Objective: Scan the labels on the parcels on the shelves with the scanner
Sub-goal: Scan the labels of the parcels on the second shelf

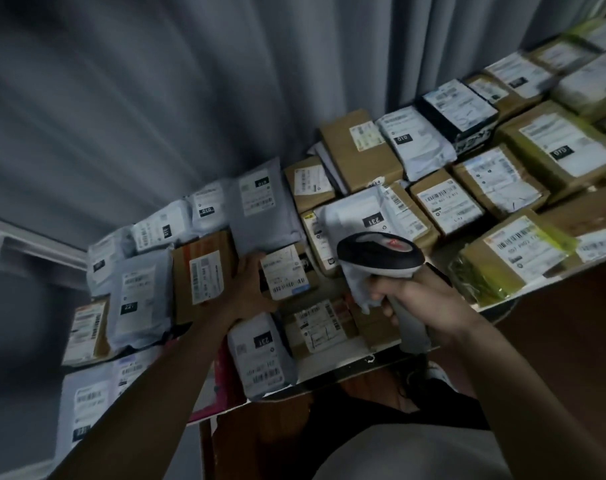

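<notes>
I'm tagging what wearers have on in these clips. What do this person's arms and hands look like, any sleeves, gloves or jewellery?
Both forearms are bare, with no sleeves in view. The left hand and right hand wear no gloves, and no watch, ring or bracelet shows, though the picture is dim and blurred.

One camera only, worn on head. We look forward and down, from above our own two arms. View very wide, so edges bend and picture tilts, low at left, high at right. Flat white shelf board (332,370) packed with brown boxes and grey bags fills middle, close, within arm's reach. Grey pleated curtain (156,98) fills top, just behind shelf. Our lap shows at bottom edge. Far right corner blurred. No second view, so no shared part.
</notes>
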